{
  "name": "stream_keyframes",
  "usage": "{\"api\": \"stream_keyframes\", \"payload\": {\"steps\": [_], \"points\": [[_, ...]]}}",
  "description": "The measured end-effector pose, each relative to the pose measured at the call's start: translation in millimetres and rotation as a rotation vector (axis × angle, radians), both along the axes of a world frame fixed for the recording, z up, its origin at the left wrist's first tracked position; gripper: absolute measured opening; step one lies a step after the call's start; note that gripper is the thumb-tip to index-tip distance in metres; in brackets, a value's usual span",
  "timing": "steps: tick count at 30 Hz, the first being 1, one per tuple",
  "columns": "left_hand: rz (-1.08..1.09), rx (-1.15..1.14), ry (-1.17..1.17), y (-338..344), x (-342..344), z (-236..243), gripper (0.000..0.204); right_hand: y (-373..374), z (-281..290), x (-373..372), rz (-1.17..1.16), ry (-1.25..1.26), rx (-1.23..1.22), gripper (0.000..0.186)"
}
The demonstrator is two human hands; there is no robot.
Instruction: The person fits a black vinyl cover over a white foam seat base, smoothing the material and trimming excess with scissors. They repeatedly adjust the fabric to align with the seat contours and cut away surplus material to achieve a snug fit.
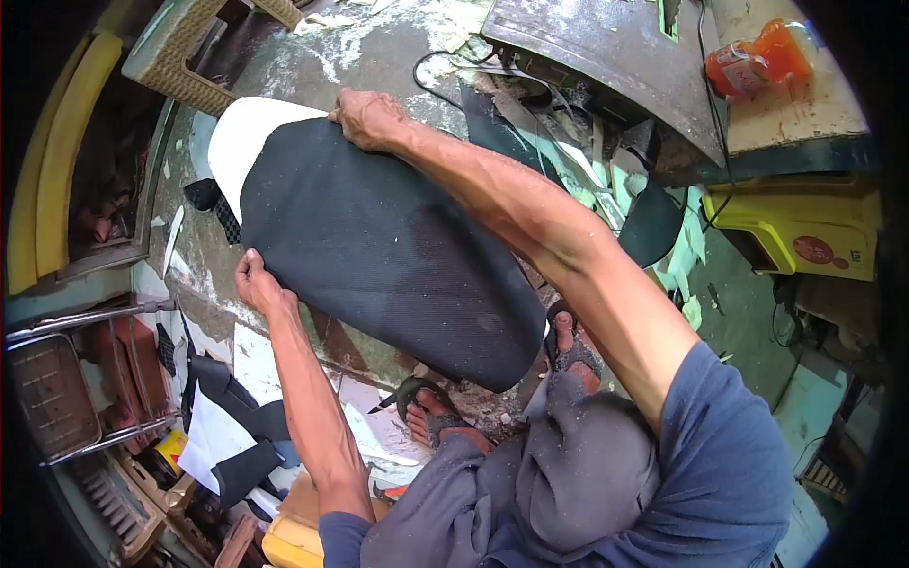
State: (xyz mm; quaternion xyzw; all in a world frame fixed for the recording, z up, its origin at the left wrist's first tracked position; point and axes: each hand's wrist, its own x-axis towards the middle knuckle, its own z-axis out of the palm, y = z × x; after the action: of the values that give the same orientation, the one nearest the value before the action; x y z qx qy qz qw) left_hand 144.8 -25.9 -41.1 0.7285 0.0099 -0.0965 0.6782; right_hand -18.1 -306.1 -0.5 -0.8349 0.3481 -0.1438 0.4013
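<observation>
A large black sheet [379, 227] with a finely ribbed face lies over a rounded white piece [237, 147], in front of the person and above the littered floor [327, 71]; the white shows as a curved band beyond the sheet's far left end. The sheet's near end is rounded too and reaches down close to the feet, and a darker patch spreads across its middle and near part. The right hand [371, 121] is at the sheet's far edge, its fingers bent and gripping that edge just where black meets white. The left hand [260, 284] is at the nearer left corner, thumb on top and the other fingers curled beneath, pinching the edge; their tips are partly hidden. Both bare forearms stretch out, the right one passing above the sheet's far side. The left foot [418, 423] and right foot [565, 331] wear dark sandals near the rounded end. A beige woven-pattern stool [175, 57] stands beyond the white piece. Black and white scraps [216, 443] lie beside the left forearm. At upper right, an orange package [757, 64] rests on a beige worktop [805, 118], with a yellow box [805, 227] below it.
</observation>
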Motion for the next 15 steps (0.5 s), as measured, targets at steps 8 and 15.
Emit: {"api": "stream_keyframes", "payload": {"steps": [8,15], "points": [[-0.099,0.172,-0.082,13,3,9,0.034,14,2,-9,-0.004,-0.027,0.011,0.046],[-0.854,0.759,-0.834,28,-165,74,0.058,131,-6,-170,0.173,0.011,0.061,0.08]]}}
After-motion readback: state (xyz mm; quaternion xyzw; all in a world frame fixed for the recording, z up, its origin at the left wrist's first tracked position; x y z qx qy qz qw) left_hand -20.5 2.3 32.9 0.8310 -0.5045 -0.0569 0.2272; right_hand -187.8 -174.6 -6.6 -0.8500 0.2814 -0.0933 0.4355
